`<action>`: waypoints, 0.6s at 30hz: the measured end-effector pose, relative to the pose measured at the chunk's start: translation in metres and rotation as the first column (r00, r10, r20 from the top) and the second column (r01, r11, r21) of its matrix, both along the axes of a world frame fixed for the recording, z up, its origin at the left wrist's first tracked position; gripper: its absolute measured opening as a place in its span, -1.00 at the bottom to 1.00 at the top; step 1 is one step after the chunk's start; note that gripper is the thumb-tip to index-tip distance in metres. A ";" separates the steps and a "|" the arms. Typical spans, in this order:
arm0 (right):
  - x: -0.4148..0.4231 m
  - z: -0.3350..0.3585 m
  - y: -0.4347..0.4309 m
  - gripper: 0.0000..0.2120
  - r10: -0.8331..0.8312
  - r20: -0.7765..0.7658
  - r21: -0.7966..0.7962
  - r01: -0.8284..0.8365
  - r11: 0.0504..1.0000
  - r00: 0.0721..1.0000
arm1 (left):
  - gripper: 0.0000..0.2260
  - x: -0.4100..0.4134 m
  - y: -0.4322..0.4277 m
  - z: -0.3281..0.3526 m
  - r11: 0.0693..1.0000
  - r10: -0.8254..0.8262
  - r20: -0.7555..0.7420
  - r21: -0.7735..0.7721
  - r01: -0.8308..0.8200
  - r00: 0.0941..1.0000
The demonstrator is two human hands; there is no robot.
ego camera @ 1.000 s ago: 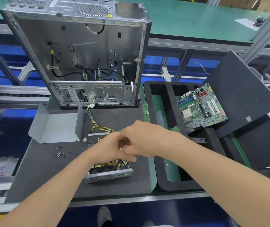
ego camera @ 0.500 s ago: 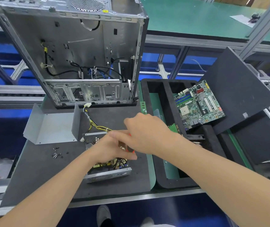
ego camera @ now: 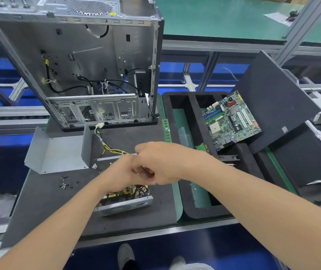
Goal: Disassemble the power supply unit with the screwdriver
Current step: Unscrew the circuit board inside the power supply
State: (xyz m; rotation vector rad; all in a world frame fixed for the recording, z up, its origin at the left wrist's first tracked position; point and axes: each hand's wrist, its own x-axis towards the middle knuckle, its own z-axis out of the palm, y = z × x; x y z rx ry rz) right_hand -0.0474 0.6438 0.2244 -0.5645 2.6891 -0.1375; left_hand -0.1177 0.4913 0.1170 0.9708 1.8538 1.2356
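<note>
Right hand [ego camera: 161, 162]: wrapped round my screwdriver [ego camera: 150, 174], orange handle. Left hand [ego camera: 119, 172]: curled beside it; whether it holds anything, I cannot tell. Power supply unit [ego camera: 124, 200]: open, on the mat [ego camera: 58, 201] beneath both. Risk: unseen bit slips, gouges its components. Hidden: tip and screw, under my hands.

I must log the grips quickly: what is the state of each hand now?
Left hand: curled beside the screwdriver; whether it holds anything cannot be told.
Right hand: closed, holding the orange-handled screwdriver.
</note>
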 end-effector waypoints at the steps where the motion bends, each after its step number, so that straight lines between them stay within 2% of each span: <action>1: 0.002 -0.001 -0.001 -0.95 -0.018 -0.017 -0.016 0.018 1.000 1.000 | -0.85 0.001 0.000 -0.003 1.000 0.020 -0.012 0.013 -0.019 1.000; 3: 0.005 -0.002 -0.003 -0.83 -0.125 -0.086 -0.061 0.120 0.991 0.988 | -0.81 0.002 0.002 -0.006 0.996 0.080 0.049 0.027 -0.082 0.996; 4: 0.005 -0.003 -0.004 -0.72 -0.203 -0.142 -0.055 0.197 0.979 0.969 | -0.83 0.004 0.003 -0.006 0.993 0.101 0.107 0.047 -0.107 0.989; 6: 0.005 -0.005 -0.008 -0.54 -0.348 -0.229 -0.007 0.356 0.935 0.909 | -0.72 0.009 0.005 -0.008 0.986 0.128 0.116 0.092 -0.139 0.985; 7: 0.005 -0.007 -0.010 -0.49 -0.412 -0.227 -0.010 0.420 0.907 0.883 | -0.71 0.010 0.005 -0.009 0.984 0.142 0.074 0.096 -0.149 0.987; 9: 0.004 -0.009 -0.013 -0.53 -0.467 -0.175 -0.031 0.469 0.882 0.867 | -0.72 0.011 0.003 -0.008 0.983 0.137 0.065 0.111 -0.143 0.988; 12: 0.002 -0.007 -0.012 -0.75 -0.394 -0.094 -0.039 0.392 0.919 0.914 | -0.77 0.007 -0.003 -0.008 0.994 0.072 0.106 0.072 -0.080 0.992; 14: 0.001 0.001 -0.009 -0.87 -0.274 -0.011 -0.087 0.272 0.958 0.962 | -0.82 0.005 -0.006 -0.008 0.996 0.064 0.128 0.049 -0.070 0.990; 17: 0.001 0.007 -0.005 -0.86 -0.060 0.060 -0.063 0.064 0.996 0.996 | -0.85 0.002 -0.009 -0.005 0.999 0.035 0.062 0.020 -0.036 0.997; 18: 0.001 0.008 -0.006 -0.86 -0.040 0.061 -0.052 0.043 0.998 0.997 | -0.78 0.001 -0.009 -0.004 1.000 0.012 0.034 0.009 -0.013 0.999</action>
